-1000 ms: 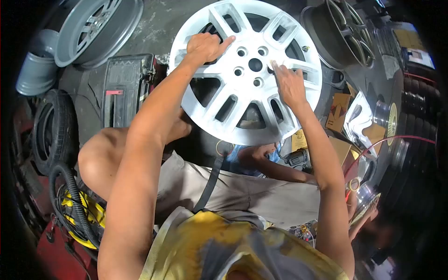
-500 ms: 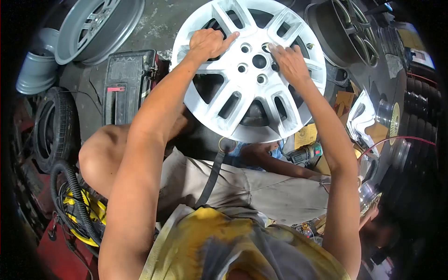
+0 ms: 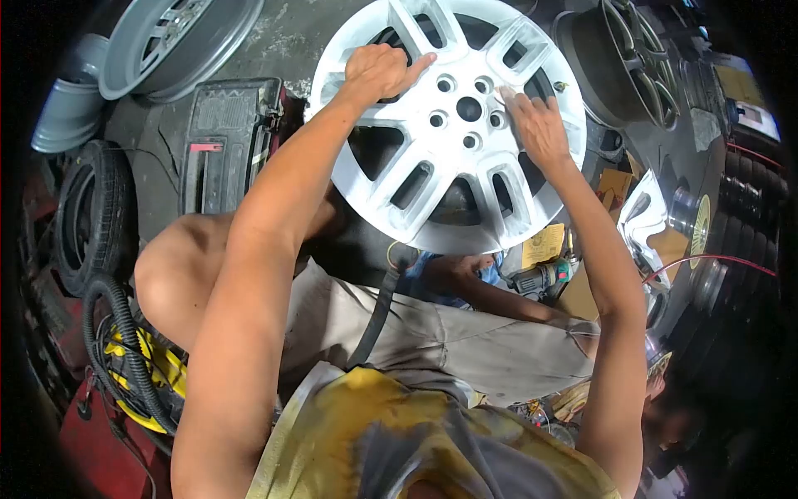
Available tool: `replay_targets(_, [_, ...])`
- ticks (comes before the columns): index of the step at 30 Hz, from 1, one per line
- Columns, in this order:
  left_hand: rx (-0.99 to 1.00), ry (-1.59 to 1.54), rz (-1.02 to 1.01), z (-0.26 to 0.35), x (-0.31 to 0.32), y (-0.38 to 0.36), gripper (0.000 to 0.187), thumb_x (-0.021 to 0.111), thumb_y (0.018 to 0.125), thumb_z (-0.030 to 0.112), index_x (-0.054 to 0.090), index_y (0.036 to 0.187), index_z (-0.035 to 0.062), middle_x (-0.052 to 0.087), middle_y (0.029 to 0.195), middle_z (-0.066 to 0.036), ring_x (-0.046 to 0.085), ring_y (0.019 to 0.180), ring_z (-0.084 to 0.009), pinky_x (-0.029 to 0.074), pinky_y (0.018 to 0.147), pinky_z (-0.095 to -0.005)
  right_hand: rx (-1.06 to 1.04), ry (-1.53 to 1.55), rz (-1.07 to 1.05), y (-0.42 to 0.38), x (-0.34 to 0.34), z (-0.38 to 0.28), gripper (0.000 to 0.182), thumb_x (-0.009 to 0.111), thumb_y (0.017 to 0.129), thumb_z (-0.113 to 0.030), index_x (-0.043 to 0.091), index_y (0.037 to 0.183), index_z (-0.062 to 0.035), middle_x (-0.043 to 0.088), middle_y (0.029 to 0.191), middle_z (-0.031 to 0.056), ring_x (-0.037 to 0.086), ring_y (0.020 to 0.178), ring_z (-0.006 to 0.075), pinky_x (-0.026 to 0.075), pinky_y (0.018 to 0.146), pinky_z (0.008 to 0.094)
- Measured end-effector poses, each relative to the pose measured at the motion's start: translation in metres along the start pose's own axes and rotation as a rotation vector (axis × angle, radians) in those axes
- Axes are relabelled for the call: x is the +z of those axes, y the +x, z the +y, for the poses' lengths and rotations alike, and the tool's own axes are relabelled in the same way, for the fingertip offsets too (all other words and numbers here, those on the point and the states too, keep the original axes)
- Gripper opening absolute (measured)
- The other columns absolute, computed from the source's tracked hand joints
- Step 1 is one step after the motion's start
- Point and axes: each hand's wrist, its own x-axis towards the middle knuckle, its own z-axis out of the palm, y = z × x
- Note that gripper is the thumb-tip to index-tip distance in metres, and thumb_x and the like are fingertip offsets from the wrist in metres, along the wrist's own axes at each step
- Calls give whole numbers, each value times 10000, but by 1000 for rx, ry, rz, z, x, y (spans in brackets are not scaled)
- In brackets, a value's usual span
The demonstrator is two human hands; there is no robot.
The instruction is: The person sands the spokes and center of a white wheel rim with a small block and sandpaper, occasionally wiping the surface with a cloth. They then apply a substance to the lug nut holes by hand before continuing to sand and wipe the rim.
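A white-coated alloy wheel (image 3: 416, 133) lies face up in front of my knees, its spokes and lug holes around a dark centre bore. My left hand (image 3: 381, 73) grips it at the upper left, fingers curled over a spoke and one digit stretched along the face. On the right of the hub, my right hand (image 3: 539, 126) has bent fingers pressed to the face beside a lug hole. A small pale bit shows at its fingertips, too small to name. A valve stem (image 3: 560, 86) sticks out near the wheel's right edge.
Silver rims (image 3: 174, 46) and a dark rim (image 3: 632, 62) stand beyond. Left are a black toolbox (image 3: 229, 137), a tyre (image 3: 96, 212) and a ribbed hose (image 3: 133, 349). A power tool (image 3: 536, 281) and cardboard (image 3: 615, 185) lie at right. A red hose (image 3: 706, 246) crosses there.
My right hand has moved right, from beside the upper lug hole to the right side of the hub. My left hand keeps its place on the wheel. The view has shifted slightly.
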Motion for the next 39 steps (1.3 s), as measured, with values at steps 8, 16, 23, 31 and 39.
replay_targets(8, [19, -35, 43, -3, 3, -3, 928, 298, 1003, 743, 768, 723, -7, 719, 709, -200, 735, 730, -344, 577, 741, -446, 317, 428, 28, 40, 15, -57, 486, 658, 882, -129, 596, 1354, -33, 695, 1106, 214, 699, 926, 358, 509, 780, 496])
replay_targets(16, [16, -18, 36, 0, 1, -2, 893, 305, 1009, 716, 785, 767, 3, 741, 769, -203, 744, 796, -342, 572, 787, -444, 291, 628, -109, 39, 9, -19, 327, 597, 923, -226, 706, 1183, -59, 723, 978, 229, 705, 939, 422, 553, 864, 501])
replay_targets(23, [5, -22, 36, -4, 1, 3, 902, 303, 1002, 729, 789, 771, 5, 741, 772, -200, 744, 803, -344, 575, 782, -446, 513, 645, -291, 63, -27, -49, 342, 562, 921, -237, 711, 1042, 46, 719, 1039, 313, 696, 1021, 472, 530, 946, 525])
replay_targets(31, [4, -21, 10, -3, 4, 3, 922, 273, 999, 746, 797, 796, 16, 752, 780, -173, 750, 794, -326, 584, 776, -439, 599, 633, -151, 71, -9, -61, 294, 593, 923, -189, 701, 1080, 34, 727, 1024, 260, 716, 960, 424, 559, 866, 492])
replay_targets(39, [-14, -42, -41, 1, -4, -1, 914, 274, 1007, 733, 794, 800, 11, 747, 777, -176, 747, 799, -316, 579, 788, -440, 211, 283, 53, -4, 12, -26, 402, 554, 914, -78, 643, 1302, -30, 697, 916, 188, 710, 670, 344, 563, 604, 479])
